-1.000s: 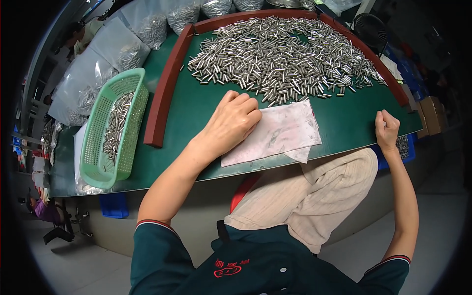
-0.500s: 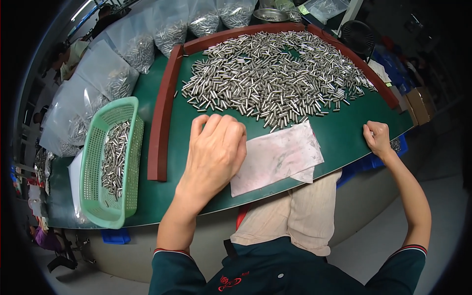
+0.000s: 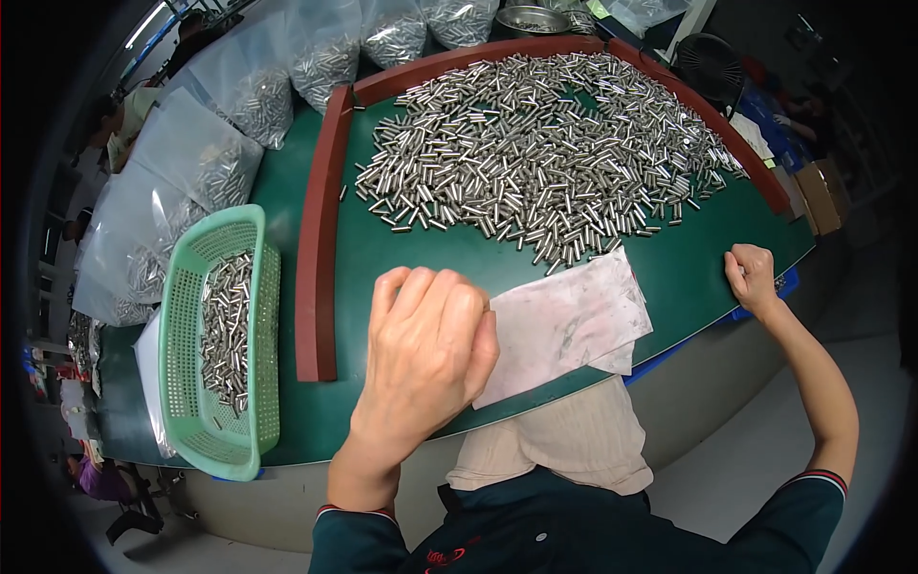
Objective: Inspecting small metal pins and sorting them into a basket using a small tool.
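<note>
Here, left hand [image 3: 426,349] and right hand [image 3: 753,275]: fingers curled, any hold hidden. Pinkish sheet [image 3: 559,330]: long axis rises rightward. Shirt [image 3: 593,531]: red emblem [image 3: 446,557], unreadable.

I get bright, fairly even light over the table [image 3: 698,260], while the floor [image 3: 736,459] lies dim. The pins [image 3: 535,153] throw back many small, hard glints, and the bags [image 3: 215,143] carry a milky sheen. A light strip [image 3: 148,26] glows at upper left. The left hand [image 3: 426,344] reads crisply for me; the fan [image 3: 710,65] sinks toward black. My fisheye bows the bars [image 3: 318,239], crowds the far-left background into murky smallness, and loses the corners to black.
</note>
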### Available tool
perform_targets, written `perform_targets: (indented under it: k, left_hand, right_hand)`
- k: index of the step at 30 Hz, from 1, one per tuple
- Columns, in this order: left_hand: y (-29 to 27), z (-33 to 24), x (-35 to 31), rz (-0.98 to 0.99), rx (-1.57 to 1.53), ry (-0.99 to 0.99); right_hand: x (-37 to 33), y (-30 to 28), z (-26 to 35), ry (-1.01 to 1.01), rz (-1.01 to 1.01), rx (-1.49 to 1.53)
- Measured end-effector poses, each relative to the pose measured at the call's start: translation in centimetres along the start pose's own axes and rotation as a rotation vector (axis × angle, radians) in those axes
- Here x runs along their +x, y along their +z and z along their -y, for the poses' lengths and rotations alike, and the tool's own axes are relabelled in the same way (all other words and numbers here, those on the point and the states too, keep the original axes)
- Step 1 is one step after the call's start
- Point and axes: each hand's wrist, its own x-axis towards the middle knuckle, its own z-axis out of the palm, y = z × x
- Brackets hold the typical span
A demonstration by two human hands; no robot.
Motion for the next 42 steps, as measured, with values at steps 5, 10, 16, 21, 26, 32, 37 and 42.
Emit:
perform_targets:
  k: [5, 10, 16, 21, 26, 32, 37, 42]
  left_hand:
    - [0.7, 0.5, -0.2, -0.018, -0.003, -0.015]
    - [0.1, -0.3, -2.2, -0.083, 0.007, -0.054]
    - [-4.2, -4.7, -13.2, -0.113, 0.062, -0.442]
    - [-6.7, -3.8, -33.0, 0.324, 0.650, -1.123]
    - [-11.4, -6.0, -33.8, 0.500, 0.596, -1.379]
    - [-9.0, -7.3, -12.6, 0.044, 0.136, -0.666]
    - [-2.3, -3.8, -4.4, 0.383, 0.074, -0.062]
    - [2.1, -2.6, -2.8, 0.539, -0.003, -0.110]
  right_hand:
    - [-0.3, 0.3, 0.0, -0.024, -0.018, 0.005]
    - [-0.3, 0.6, 0.3, -0.018, -0.031, 0.025]
    - [-0.6, 0.1, -0.4, -0.027, -0.063, 0.020]
    - [-0.4, 0.2, -0.1, -0.055, -0.043, 0.007]
    - [-0.6, -0.1, 0.0, -0.005, -0.032, 0.017]
    - [-0.2, 0.0, 0.1, -0.009, -0.032, 0.018]
    - [-0.6, -0.7, 0.5, 0.018, -0.050, -0.001]
    - [1.4, -0.9, 9.7, -0.172, -0.171, 0.231]
